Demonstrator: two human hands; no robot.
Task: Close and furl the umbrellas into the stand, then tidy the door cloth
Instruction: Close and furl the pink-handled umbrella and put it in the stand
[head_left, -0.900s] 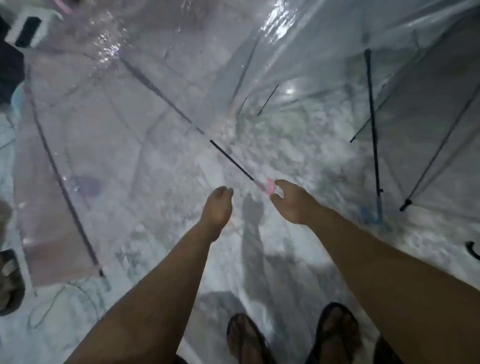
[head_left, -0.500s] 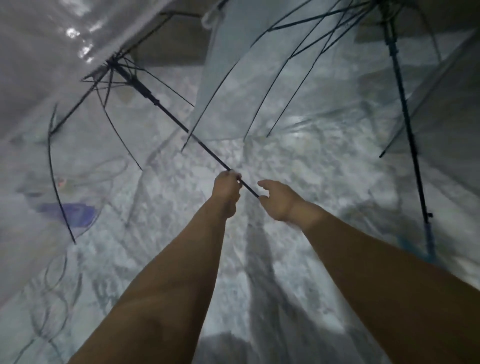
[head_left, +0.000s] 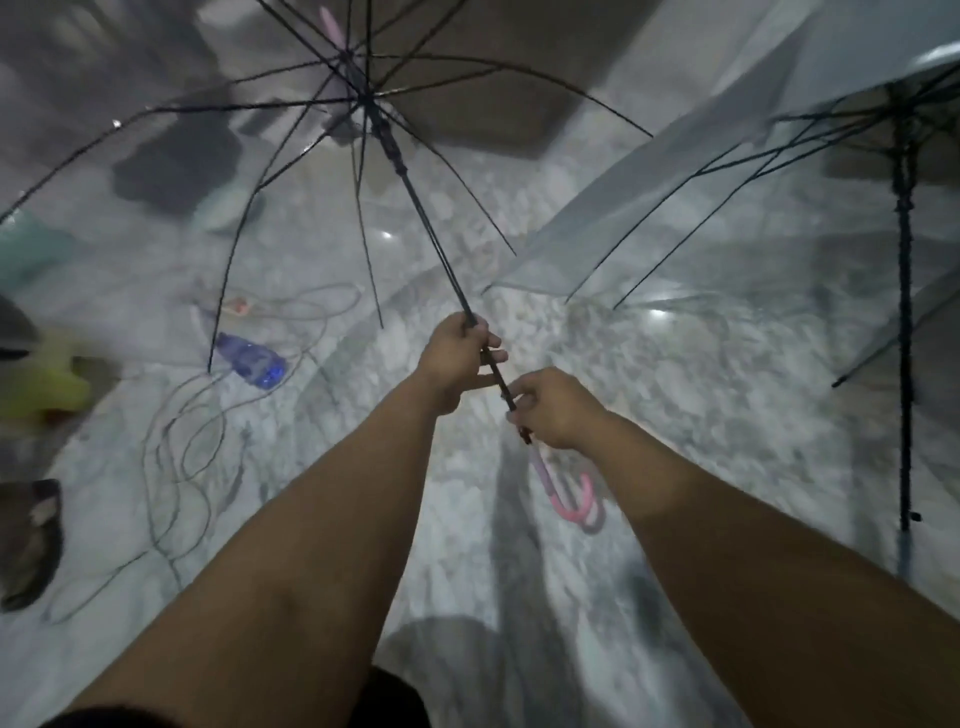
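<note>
Left hand curled round the open clear umbrella's black shaft, right hand pinching it lower, pink handle at five o'clock

At the centre of the frame the open clear umbrella spreads its black ribs across the whole upper left and upper middle, so reaching forward means passing between ribs or under the canopy. Its shaft runs diagonally down to the left hand and right hand, which both grip it. A second open umbrella blocks the right side, its pole standing upright near the right edge. On the floor at left lie tangled cables and a blue bottle. Bare floor shows between the two umbrellas, right of centre.
</note>
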